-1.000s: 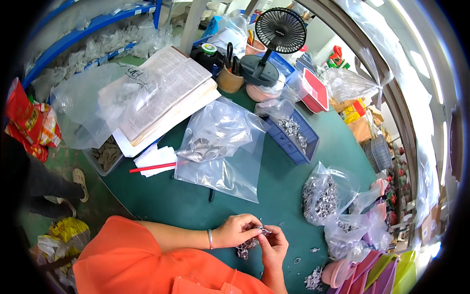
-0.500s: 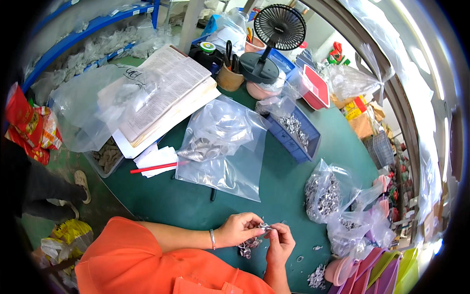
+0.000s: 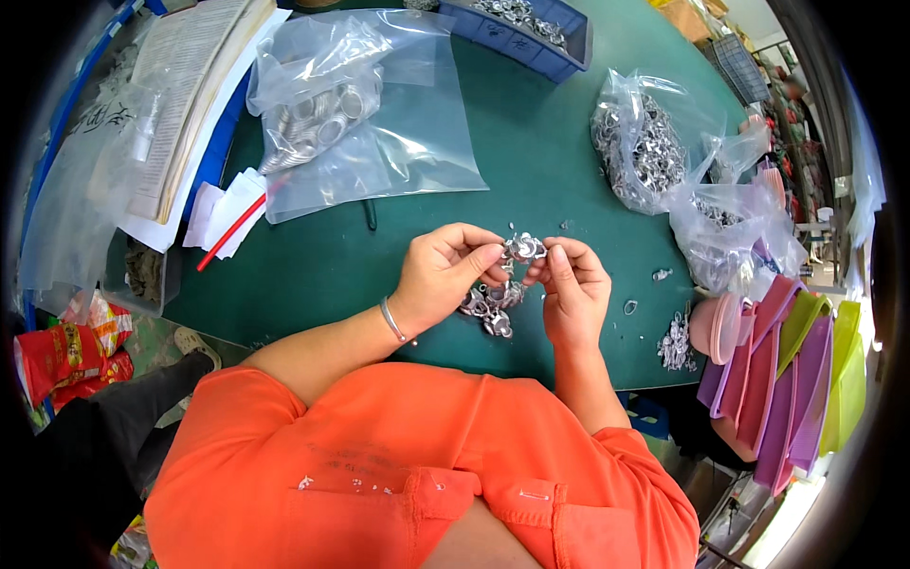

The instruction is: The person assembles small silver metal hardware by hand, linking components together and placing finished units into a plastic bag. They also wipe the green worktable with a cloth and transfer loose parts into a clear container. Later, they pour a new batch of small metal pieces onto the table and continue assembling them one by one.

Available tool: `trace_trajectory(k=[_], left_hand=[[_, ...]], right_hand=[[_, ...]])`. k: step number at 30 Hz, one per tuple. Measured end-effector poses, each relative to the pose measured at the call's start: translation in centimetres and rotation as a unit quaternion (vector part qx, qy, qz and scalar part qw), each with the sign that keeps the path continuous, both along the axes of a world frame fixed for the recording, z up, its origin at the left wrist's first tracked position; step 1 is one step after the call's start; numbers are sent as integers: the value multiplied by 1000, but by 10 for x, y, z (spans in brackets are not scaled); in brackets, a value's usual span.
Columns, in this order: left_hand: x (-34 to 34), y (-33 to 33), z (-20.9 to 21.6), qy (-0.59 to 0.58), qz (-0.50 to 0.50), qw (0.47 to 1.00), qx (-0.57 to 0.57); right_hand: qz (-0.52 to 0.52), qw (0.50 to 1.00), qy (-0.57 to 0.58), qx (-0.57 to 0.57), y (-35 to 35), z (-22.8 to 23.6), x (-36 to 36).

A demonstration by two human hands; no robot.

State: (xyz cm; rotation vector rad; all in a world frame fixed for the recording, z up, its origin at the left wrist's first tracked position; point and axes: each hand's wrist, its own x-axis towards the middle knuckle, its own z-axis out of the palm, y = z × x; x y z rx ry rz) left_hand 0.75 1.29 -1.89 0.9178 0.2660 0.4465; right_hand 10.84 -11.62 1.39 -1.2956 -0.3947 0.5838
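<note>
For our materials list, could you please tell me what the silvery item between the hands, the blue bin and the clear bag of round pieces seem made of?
Silvery item: probably shiny metal, by its glints. Blue bin: likely opaque moulded plastic, from its even colour. Clear bag: apparently glossy plastic film, creased and see-through.

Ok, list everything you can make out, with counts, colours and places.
Table: one, green, centre
Held metal parts: count unclear, silver, table's near side
Loose metal pile: one, silver, beside them
Small-parts pile: one, silver, near right
Ring bag: one, clear, upper left
Parts bags: at least two, clear, right
Bin: one, blue, top
Stick: one, red, left
Paper stack: one, off-white, upper left
Plastic containers: several, purple, pink, green, right
Basket: one, grey, upper right
Shirt: one, orange, bottom
Bracelet: one, silver, left wrist
Hands: two, bare, centre
</note>
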Motion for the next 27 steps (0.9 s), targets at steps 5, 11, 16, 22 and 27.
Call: trace_trajectory(k=[5,11,16,22,27], left_hand=[[-2,-1,0,-18,19,999,30],[-2,0,0,-75,60,989,109],[-1,2,1,-75,82,985,136],[-3,3,3,-60,78,986,131],[0,2,2,-21,84,989,123]], right_hand=[[20,998,51,11,-2,-5,2],[52,997,17,49,-6,-10,4],[49,982,-177,30,-9,-12,7],[12,994,-97,57,-2,-8,2],[9,996,-63,63,-4,-7,2]])
